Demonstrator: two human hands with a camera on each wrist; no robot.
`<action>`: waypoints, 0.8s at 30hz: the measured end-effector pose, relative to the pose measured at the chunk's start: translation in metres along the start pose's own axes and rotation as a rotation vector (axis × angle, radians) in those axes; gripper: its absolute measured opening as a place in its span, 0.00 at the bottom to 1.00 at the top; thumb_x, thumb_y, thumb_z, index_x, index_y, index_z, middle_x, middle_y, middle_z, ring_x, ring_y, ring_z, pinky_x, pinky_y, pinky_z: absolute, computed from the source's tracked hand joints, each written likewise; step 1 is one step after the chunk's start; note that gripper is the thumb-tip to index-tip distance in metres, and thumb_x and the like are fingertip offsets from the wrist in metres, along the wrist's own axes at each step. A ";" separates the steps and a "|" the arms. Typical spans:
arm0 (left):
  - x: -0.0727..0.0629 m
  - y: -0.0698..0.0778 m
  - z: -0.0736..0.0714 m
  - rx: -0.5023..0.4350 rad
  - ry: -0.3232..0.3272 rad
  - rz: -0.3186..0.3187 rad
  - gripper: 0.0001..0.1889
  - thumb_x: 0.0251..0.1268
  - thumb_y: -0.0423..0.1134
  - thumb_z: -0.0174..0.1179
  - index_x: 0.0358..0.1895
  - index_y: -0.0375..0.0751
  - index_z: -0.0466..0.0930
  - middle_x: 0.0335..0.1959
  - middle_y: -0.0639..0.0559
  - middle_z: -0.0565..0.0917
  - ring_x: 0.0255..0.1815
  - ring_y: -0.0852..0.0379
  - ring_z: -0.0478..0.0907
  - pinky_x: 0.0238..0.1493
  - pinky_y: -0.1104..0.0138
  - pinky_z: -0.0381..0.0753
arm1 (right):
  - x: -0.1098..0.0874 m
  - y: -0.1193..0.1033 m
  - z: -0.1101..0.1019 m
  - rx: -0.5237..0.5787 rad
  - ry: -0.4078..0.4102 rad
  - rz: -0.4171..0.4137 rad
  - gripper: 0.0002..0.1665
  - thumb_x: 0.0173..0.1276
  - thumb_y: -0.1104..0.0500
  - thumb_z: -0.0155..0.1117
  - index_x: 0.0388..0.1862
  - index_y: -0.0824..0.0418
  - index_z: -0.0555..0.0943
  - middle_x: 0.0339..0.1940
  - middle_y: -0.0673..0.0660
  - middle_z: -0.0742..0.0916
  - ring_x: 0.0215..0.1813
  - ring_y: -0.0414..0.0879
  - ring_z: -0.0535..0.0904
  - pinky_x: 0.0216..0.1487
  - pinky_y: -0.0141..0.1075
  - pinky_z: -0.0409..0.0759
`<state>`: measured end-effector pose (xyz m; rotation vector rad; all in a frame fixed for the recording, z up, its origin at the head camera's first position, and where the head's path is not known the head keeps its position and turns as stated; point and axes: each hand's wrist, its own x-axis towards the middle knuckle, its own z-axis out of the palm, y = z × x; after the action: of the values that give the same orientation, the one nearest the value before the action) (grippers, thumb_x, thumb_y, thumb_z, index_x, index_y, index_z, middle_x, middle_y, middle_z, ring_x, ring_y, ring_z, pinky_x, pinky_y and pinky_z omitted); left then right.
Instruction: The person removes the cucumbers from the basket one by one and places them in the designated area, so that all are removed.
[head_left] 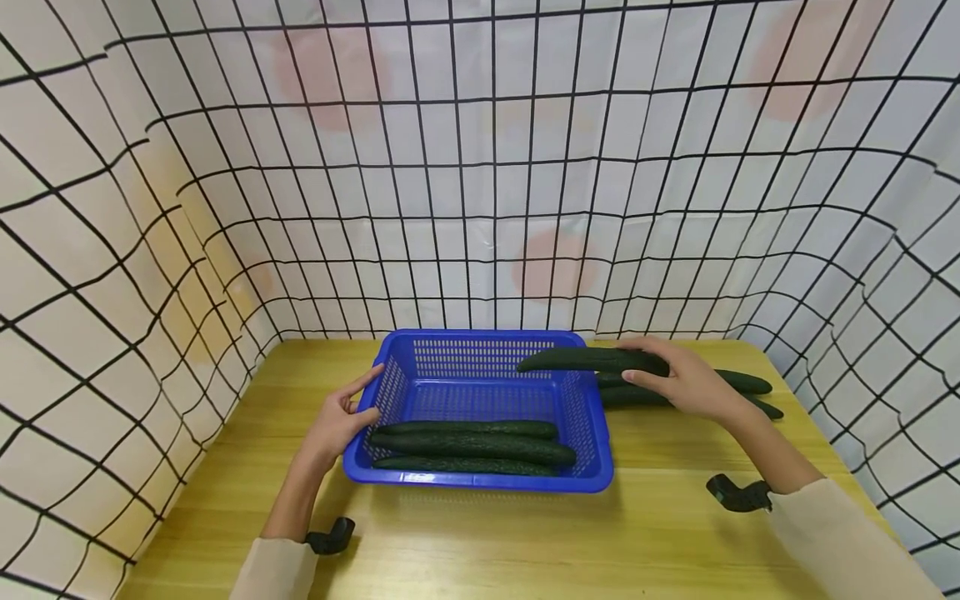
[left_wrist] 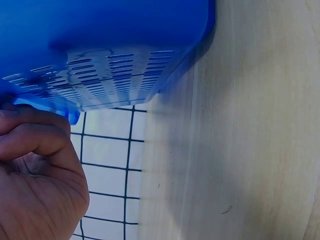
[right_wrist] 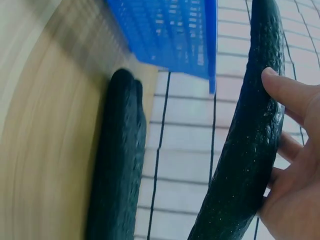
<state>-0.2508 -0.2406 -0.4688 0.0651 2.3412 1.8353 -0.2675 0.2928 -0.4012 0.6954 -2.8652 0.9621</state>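
A blue plastic basket (head_left: 480, 478) with slotted walls sits on the table, and several dark green cucumbers (head_left: 487, 447) lie side by side along its near wall. My left hand (head_left: 333, 421) grips the basket's left rim, index finger and thumb spread along it; in the left wrist view its other fingers are curled. Raised above the table, a long cucumber (right_wrist: 245, 140) is held in my right hand (head_left: 690, 383) between thumb and fingers. Its left end reaches over the basket's right rim. Below that hand, more cucumbers (head_left: 633, 396) lie on the table, partly hidden by it.
Black wire mesh (head_left: 495, 208) rises behind the table and at both sides, with a pale, patterned sheet behind it. The wooden table (head_left: 480, 550) extends in front of the basket. A small black device (head_left: 738, 493) is on the right wrist, another (head_left: 332, 536) on the left.
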 end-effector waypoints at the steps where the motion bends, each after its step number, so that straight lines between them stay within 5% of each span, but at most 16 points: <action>1: 0.000 0.000 0.000 0.001 -0.002 0.005 0.41 0.66 0.28 0.59 0.80 0.60 0.62 0.17 0.54 0.74 0.18 0.56 0.82 0.28 0.56 0.90 | -0.003 0.003 -0.002 -0.003 0.001 0.008 0.32 0.77 0.45 0.61 0.76 0.54 0.72 0.76 0.63 0.73 0.78 0.69 0.64 0.71 0.70 0.65; 24: 0.000 0.002 0.000 -0.017 -0.004 0.013 0.41 0.65 0.27 0.59 0.80 0.60 0.63 0.17 0.55 0.75 0.16 0.58 0.80 0.26 0.60 0.89 | -0.070 0.092 -0.037 -0.045 0.038 0.085 0.30 0.75 0.54 0.65 0.73 0.59 0.74 0.71 0.68 0.76 0.70 0.70 0.67 0.59 0.65 0.70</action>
<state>-0.2505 -0.2401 -0.4664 0.0810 2.3277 1.8591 -0.2475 0.4075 -0.4349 0.5500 -2.8941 0.9065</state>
